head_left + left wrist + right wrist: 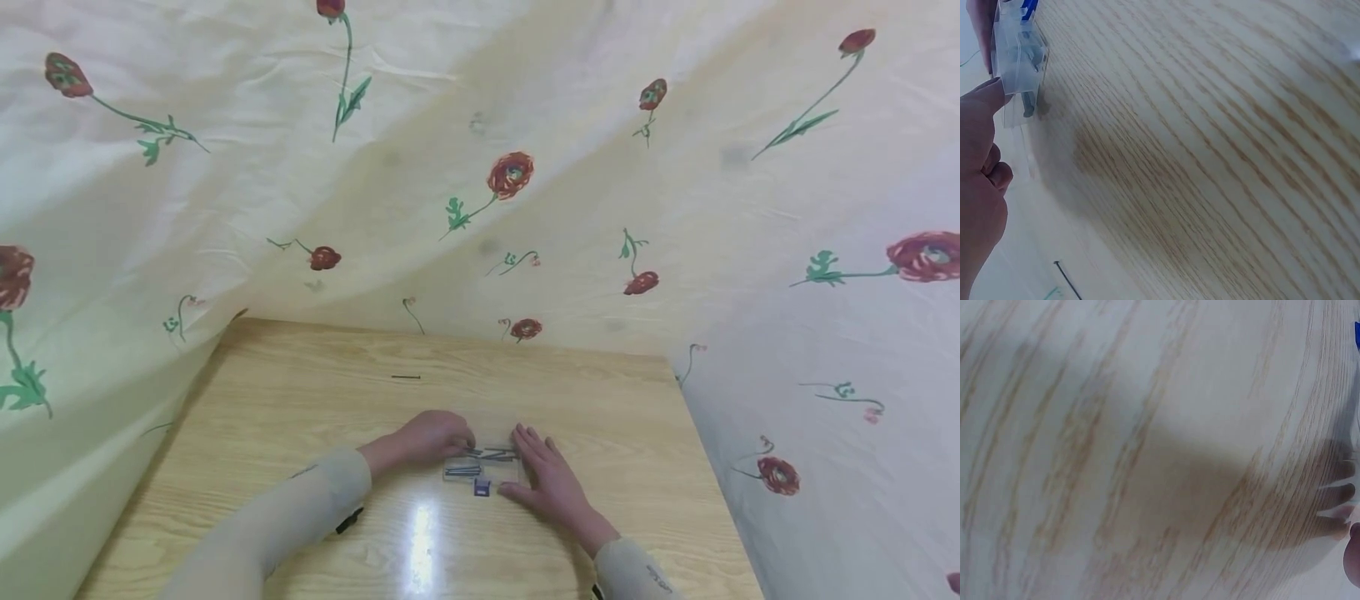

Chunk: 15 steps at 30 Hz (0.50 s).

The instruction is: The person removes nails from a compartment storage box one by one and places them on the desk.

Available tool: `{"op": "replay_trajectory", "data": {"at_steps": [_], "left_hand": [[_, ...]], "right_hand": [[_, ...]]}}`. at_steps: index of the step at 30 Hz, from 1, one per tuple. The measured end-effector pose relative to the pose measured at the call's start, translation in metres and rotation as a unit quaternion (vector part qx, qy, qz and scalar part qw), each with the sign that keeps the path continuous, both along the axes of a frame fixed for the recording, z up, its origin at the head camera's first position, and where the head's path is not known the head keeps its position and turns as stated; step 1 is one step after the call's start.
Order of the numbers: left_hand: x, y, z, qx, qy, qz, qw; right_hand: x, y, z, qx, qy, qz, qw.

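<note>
Transparent smooth plastic box point(1017, 78), blue plastic clip point(482, 491), grey metal fasteners point(462, 472), glossy wood-grain tabletop point(585, 400), creased cloth drape point(390, 208), matt cloth sleeve point(300, 504)

Tan, brown-grained table point(322, 400); cream cloth point(420, 108), red green-stemmed flowers point(511, 174); clear box point(1017, 80), blue tab point(482, 488)

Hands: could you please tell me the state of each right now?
Left hand: at the box; grip cannot be told.
Right hand: open, at the box.

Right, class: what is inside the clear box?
In the clear box: several thin, dark, nail-like pieces. In the head view, the left hand covers its far-left corner, hiding anything there.
</note>
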<state>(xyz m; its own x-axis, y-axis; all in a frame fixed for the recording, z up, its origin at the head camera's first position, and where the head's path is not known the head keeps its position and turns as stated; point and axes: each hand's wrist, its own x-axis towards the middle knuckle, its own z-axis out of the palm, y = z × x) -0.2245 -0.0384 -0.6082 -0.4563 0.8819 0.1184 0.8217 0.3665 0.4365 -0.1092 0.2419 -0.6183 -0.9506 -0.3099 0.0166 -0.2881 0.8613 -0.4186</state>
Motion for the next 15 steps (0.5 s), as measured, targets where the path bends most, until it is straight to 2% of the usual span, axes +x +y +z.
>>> {"op": "replay_trajectory", "data": {"at_steps": [5, 15], "left_hand": [[-0.0024, -0.0006, -0.0028, -0.001, 0.019, -0.011, 0.9998], [-0.006, 0.0059, -0.0033, -0.07, 0.032, -0.024, 0.9967]], "right_hand": [[0.0018, -0.0022, 0.0015, -0.001, 0.003, -0.003, 1.0], [0.0021, -0.0026, -0.0014, -0.007, 0.01, -0.001, 0.9999]]}}
